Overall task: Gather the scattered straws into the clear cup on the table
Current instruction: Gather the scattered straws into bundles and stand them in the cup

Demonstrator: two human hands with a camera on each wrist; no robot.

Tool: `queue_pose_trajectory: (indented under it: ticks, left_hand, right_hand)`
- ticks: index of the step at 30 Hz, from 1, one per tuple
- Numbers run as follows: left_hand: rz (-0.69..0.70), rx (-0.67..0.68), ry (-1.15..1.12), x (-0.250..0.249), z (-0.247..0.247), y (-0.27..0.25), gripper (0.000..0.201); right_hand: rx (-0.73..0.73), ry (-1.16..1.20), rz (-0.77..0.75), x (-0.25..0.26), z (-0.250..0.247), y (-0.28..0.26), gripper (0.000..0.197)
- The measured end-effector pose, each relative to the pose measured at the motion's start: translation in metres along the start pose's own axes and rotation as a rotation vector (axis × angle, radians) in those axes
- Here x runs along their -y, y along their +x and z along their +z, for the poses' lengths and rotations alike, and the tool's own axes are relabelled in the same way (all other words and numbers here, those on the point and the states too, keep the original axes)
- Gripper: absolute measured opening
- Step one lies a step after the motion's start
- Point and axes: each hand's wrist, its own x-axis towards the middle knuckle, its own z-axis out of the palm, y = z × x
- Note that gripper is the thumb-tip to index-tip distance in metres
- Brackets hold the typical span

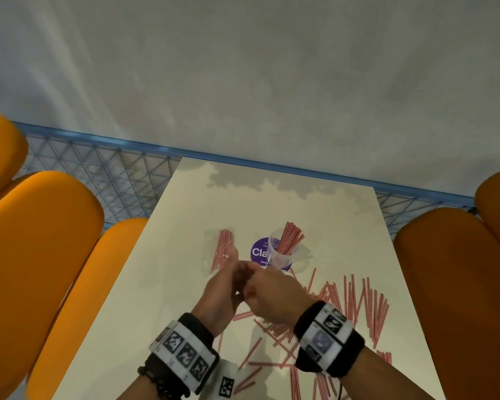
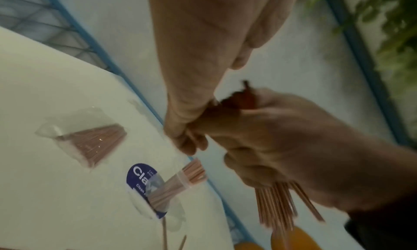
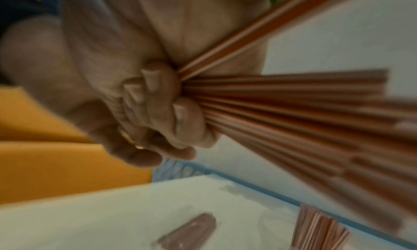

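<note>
**Bundle of straws held between both hands above the surface**

Meeting at the middle of the head view, just at 7 o'clock of the clear cup [image 1: 283, 254]: left hand [image 1: 220, 295] and right hand [image 1: 272, 295], raised off the white surface [image 1: 344, 226]. Gripping a bundle of red-and-white straws [image 3: 293, 100] in the right hand, fingers [image 3: 158, 93] curled tight round it, straws fanning out toward 3 o'clock in the right wrist view. Touching the right hand at the bundle's upper end with the left hand; whether pinching the straws or only steadying them, cannot tell through the blur. Poking out below the right fist in the left wrist view: the lower ends of the held straws.

Standing upright on a purple round sticker [image 1: 259, 252]: the cup, already carrying a sheaf of straws [image 1: 290, 238] leaning toward 1 o'clock, tips sticking above the rim. Lying flat at 9 o'clock of the cup, apart from it: a clear plastic packet [image 1: 218, 252] with more straws inside.

Lying scattered across the surface from 4 to 6 o'clock of the cup: many loose straws [image 1: 355, 301], some in rough parallel rows, others crossing, partly hidden under the wrists. Flanking the surface on both sides: orange seat cushions [image 1: 41, 241]. Running along the far edge: a blue wire-mesh rail [image 1: 98, 166].
</note>
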Motion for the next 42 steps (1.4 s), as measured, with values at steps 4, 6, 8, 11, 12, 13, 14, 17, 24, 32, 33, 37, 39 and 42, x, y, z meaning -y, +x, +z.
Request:
queue_pose_trajectory:
  ticks: [4,6,8,11,12,13,14,17,24,32,33,37,39,42]
  left_hand:
    - [-0.153,0.087,-0.295,-0.001,-0.009,-0.012,0.059]
    - [-0.268,0.171,-0.459,0.001,-0.001,-0.018,0.060]
    - [-0.306,0.248,-0.625,0.001,0.005,-0.024,0.064]
    - [-0.292,0.329,-0.806,-0.005,0.006,-0.031,0.069]
    - [-0.295,0.328,-0.836,-0.006,0.005,-0.031,0.070]
    - [-0.302,0.330,-0.851,-0.006,0.003,-0.031,0.070]
    - [-0.316,0.335,-0.837,-0.005,0.001,-0.030,0.070]
    - [-0.335,0.271,-0.701,0.005,-0.004,-0.023,0.073]
    - [-0.084,0.273,-0.151,0.001,0.009,-0.037,0.068]
    - [0.054,0.494,0.439,0.001,-0.006,-0.037,0.042]
    - [0.023,0.504,0.413,0.001,-0.006,-0.036,0.044]
    - [-0.003,0.502,0.438,-0.002,-0.001,-0.038,0.044]
    - [0.005,0.511,0.368,-0.003,0.001,-0.040,0.036]
    - [-0.058,0.433,0.013,0.002,-0.001,-0.040,0.047]
  right_hand:
    - [-0.489,0.782,-0.066,0.029,-0.049,-0.024,0.070]
    - [-0.714,1.043,-0.136,0.042,-0.045,-0.024,0.081]
    - [-0.745,1.169,-0.126,0.047,-0.030,-0.019,0.082]
    - [-0.658,1.177,-0.069,0.048,-0.007,-0.020,0.078]
    - [-0.630,1.177,-0.055,0.048,-0.004,-0.022,0.075]
    - [-0.616,1.191,-0.032,0.047,-0.003,-0.023,0.072]
    - [-0.615,1.233,-0.002,0.048,-0.005,-0.023,0.070]
    - [-0.619,1.398,0.101,0.049,-0.014,-0.020,0.068]
    - [-0.647,1.386,0.336,0.037,-0.019,-0.009,0.059]
    - [-0.382,1.400,0.347,0.020,-0.017,-0.013,0.053]
    - [-0.374,1.511,0.347,0.018,-0.019,-0.014,0.049]
    - [-0.362,1.837,0.348,0.011,-0.022,-0.014,0.054]
    - [-0.390,1.845,0.313,0.010,-0.028,-0.014,0.057]
    - [-0.533,1.815,0.137,0.015,-0.050,-0.021,0.055]
